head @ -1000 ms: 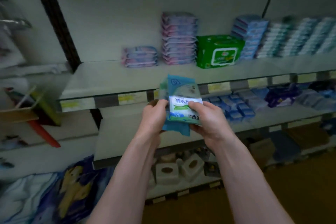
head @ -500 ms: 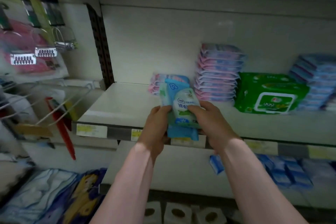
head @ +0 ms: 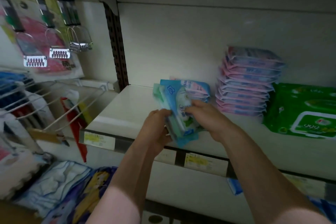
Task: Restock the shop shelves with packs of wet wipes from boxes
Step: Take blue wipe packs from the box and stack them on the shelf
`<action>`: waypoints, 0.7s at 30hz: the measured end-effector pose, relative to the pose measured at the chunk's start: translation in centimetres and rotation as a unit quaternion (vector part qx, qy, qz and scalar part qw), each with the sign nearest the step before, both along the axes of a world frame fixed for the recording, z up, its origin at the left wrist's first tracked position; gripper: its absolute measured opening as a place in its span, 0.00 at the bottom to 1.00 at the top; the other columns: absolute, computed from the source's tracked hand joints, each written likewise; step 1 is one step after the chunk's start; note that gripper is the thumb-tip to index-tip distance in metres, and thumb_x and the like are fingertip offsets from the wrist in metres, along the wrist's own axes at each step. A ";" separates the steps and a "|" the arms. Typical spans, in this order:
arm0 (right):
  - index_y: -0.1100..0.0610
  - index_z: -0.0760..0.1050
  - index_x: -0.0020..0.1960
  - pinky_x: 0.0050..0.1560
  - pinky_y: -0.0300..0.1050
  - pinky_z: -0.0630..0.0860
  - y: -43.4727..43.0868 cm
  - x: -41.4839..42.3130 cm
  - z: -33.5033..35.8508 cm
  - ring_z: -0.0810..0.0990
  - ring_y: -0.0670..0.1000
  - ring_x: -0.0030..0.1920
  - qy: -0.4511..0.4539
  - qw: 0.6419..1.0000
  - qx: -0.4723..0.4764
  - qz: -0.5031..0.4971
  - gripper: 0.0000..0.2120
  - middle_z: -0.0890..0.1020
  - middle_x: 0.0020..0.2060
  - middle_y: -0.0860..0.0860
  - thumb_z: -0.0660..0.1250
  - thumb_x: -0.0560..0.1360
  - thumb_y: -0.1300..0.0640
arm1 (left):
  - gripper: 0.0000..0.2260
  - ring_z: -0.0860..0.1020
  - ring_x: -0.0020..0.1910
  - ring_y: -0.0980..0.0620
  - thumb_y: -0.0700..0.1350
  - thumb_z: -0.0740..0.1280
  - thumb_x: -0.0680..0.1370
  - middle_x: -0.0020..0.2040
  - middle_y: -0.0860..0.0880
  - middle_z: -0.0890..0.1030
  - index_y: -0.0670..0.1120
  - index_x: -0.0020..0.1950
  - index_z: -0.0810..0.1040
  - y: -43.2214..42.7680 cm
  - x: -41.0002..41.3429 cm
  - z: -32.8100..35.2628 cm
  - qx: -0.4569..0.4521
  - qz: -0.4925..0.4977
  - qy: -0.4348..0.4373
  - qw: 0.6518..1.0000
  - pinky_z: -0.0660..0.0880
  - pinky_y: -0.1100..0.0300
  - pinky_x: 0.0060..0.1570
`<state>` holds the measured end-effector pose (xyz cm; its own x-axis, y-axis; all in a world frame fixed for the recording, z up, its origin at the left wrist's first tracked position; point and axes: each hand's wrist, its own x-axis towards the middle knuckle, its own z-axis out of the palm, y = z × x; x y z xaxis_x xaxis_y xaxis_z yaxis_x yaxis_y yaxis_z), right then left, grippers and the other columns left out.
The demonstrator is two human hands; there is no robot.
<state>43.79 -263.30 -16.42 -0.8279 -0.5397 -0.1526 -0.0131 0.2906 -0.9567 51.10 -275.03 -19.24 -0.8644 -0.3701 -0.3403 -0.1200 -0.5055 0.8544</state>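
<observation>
Both hands hold a small bundle of blue and green wet wipe packs [head: 175, 107] upright over the front of the white upper shelf [head: 127, 109]. My left hand [head: 156, 129] grips the bundle from the left and below. My right hand [head: 205, 114] grips it from the right, its fingers across the front pack. Just behind the bundle lies a low stack of pink and blue packs [head: 197, 89], partly hidden by it.
A tall stack of pink and blue packs [head: 247, 82] and a large green wipes pack [head: 305, 111] stand to the right on the same shelf. Wire hooks with hanging goods [head: 41, 45] fill the left bay. A lower shelf [head: 190, 187] holds blue packs at right.
The view has moved closer to the upper shelf. The bundle has moved forward and up over the shelf's front edge, and it tilts to the left now.
</observation>
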 end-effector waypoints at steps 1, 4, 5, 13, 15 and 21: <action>0.49 0.77 0.59 0.43 0.38 0.77 -0.7 -0.4 -0.1 0.81 0.44 0.46 0.016 1.000 0.008 0.014 0.10 0.83 0.49 0.45 0.63 0.78 0.53 | 0.13 0.80 0.43 0.45 0.41 0.59 0.80 0.50 0.41 0.80 0.41 0.64 0.72 -0.4 -0.3 -0.1 0.009 0.003 0.008 1.000 0.80 0.54 0.37; 0.45 0.71 0.64 0.54 0.43 0.77 -3.2 -0.9 -0.2 0.80 0.44 0.53 0.054 0.993 0.070 0.075 0.31 0.81 0.54 0.43 0.73 0.63 0.37 | 0.11 0.80 0.40 0.48 0.44 0.58 0.82 0.45 0.44 0.81 0.44 0.60 0.76 -2.0 -1.2 0.1 0.049 0.015 0.020 0.999 0.78 0.58 0.33; 0.44 0.69 0.64 0.55 0.46 0.78 -4.0 -1.2 -0.3 0.80 0.45 0.53 0.057 0.990 0.096 0.082 0.37 0.81 0.55 0.42 0.75 0.58 0.37 | 0.11 0.80 0.40 0.48 0.45 0.58 0.82 0.44 0.44 0.81 0.44 0.59 0.77 -2.6 -1.3 0.3 0.071 0.017 0.020 0.997 0.79 0.58 0.32; 0.53 0.76 0.53 0.34 0.37 0.70 -8.6 -3.2 -0.2 0.77 0.43 0.42 0.043 0.997 0.056 0.018 0.12 0.80 0.44 0.46 0.69 0.71 0.52 | 0.10 0.77 0.42 0.44 0.36 0.60 0.80 0.46 0.39 0.79 0.37 0.60 0.74 -9.0 -3.3 -0.4 0.079 0.111 -0.018 0.991 0.76 0.48 0.44; 0.53 0.76 0.49 0.31 0.35 0.71 -9.5 -3.5 0.0 0.76 0.43 0.39 0.042 0.998 0.040 -0.005 0.07 0.79 0.41 0.47 0.69 0.72 0.53 | 0.11 0.78 0.45 0.42 0.34 0.60 0.79 0.50 0.38 0.78 0.36 0.61 0.73 -10.6 -4.7 -0.7 0.039 0.135 -0.045 0.989 0.76 0.45 0.46; 0.51 0.75 0.44 0.33 0.37 0.71 -10.8 -4.5 0.4 0.78 0.44 0.39 0.044 0.998 0.050 -0.012 0.05 0.81 0.42 0.49 0.70 0.72 0.53 | 0.21 0.77 0.58 0.41 0.40 0.62 0.78 0.64 0.41 0.73 0.48 0.71 0.67 -15.1 -6.5 -1.3 -0.543 -0.040 -0.235 0.805 0.77 0.46 0.56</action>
